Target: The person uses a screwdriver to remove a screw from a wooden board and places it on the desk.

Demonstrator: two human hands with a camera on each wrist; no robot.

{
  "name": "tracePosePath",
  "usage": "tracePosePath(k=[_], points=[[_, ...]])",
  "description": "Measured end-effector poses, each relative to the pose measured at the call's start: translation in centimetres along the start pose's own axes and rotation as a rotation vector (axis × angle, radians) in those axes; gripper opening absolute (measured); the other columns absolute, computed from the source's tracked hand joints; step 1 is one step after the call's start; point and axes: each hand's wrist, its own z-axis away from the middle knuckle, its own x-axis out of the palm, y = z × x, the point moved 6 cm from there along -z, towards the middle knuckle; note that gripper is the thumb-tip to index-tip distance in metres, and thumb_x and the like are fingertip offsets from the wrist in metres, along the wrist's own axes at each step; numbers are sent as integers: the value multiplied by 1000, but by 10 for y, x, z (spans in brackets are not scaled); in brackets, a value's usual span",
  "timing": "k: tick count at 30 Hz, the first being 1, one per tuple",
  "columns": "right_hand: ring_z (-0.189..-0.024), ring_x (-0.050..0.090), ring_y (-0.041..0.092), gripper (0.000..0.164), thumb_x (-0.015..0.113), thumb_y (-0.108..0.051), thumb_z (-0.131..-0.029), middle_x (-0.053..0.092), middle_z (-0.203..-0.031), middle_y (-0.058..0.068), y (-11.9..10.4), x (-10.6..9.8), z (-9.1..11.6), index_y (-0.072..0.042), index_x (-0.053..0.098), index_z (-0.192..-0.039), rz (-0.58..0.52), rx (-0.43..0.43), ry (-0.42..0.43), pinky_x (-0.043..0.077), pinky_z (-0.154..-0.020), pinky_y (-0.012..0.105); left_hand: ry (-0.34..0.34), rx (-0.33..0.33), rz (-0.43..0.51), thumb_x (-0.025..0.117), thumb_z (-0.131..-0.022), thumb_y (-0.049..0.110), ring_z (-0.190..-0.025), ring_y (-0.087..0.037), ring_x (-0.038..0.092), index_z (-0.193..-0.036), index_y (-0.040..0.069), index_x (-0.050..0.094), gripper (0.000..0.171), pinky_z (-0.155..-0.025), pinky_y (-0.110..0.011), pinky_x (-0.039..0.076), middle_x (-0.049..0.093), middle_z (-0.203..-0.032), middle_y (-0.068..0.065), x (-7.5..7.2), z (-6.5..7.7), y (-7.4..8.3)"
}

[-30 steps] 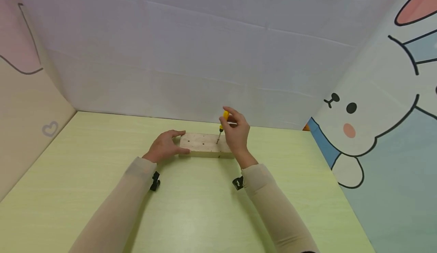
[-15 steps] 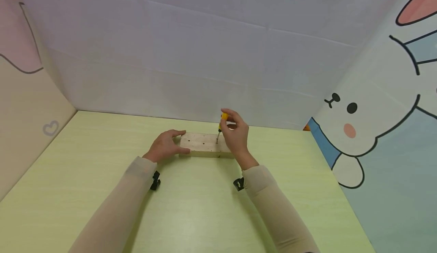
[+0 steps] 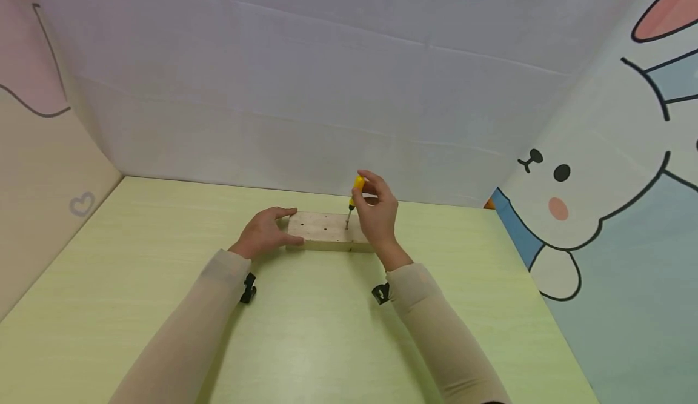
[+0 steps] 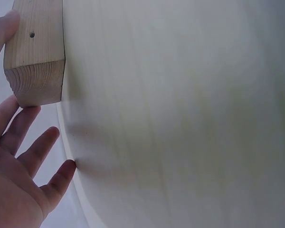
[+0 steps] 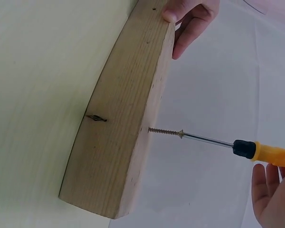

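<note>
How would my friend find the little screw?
On the pale green table, find the wooden block held by the left hand. A thin screw stands in its top, under the tip of a yellow-handled screwdriver. Unlike the dark spots beside it, the screw sticks up.

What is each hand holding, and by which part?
Right hand: the screwdriver, by its yellow handle. Left hand: the wooden block, by its left end.

The right hand (image 3: 378,213) has shifted its fingers slightly around the yellow screwdriver (image 3: 358,183).
</note>
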Motion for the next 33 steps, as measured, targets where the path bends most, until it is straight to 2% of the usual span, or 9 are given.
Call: tracePosePath(k=[5,9,13,16,18,23,30,33], points=[[-88,66,36,26,57,6,-90,64,-103,27,1,1,1,3,64,-115,-22,4,-7,58,-72,31,-1,3,-2,84,-68,48,-140,-34,36,-142,26,50,84,-107,-54,39,43,-150,-10,0,1,1],[-91,65,38,25,62,4,-88,58,-107,27,0,0,2,4,65,-113,-38,14,3,58,-74,39,-1,5,-6,84,-68,48,-140,-33,36,-141,26,50,83,-107,-54,39,43,-149,-10,1,1,1],[-90,64,37,24,67,3,-86,55,-101,26,0,-1,2,4,67,-110,-65,28,15,57,-73,26,0,5,-6,84,-69,47,-139,-33,36,-141,26,50,83,-106,-54,39,44,-149,-10,1,1,1],[-89,63,36,23,65,4,-87,57,-100,26,0,-1,2,4,67,-110,-66,33,25,53,-70,15,0,5,-3,84,-69,47,-139,-33,37,-142,26,50,83,-106,-54,39,44,-149,-9,1,2,1],[-89,64,36,24,62,5,-88,58,-102,26,1,-2,2,5,67,-111,-65,37,31,51,-68,11,-1,5,2,84,-69,47,-139,-33,36,-141,27,50,83,-107,-54,39,44,-149,-9,2,1,0],[-89,64,37,26,57,7,-89,59,-107,26,2,-2,3,4,66,-113,-58,35,40,50,-68,12,2,9,7,84,-68,49,-139,-33,37,-141,27,51,84,-107,-53,39,44,-149,-9,2,0,0],[-89,64,36,24,65,2,-88,56,-102,24,4,-5,2,3,67,-111,-58,43,53,50,-69,12,6,15,2,84,-67,50,-139,-33,36,-141,27,50,85,-107,-54,38,44,-149,-9,1,0,1],[-89,64,36,23,64,2,-88,57,-102,24,4,-5,1,4,67,-111,-66,46,59,50,-69,11,5,7,4,84,-67,51,-140,-33,36,-141,27,50,85,-107,-54,38,43,-149,-9,1,0,0]])
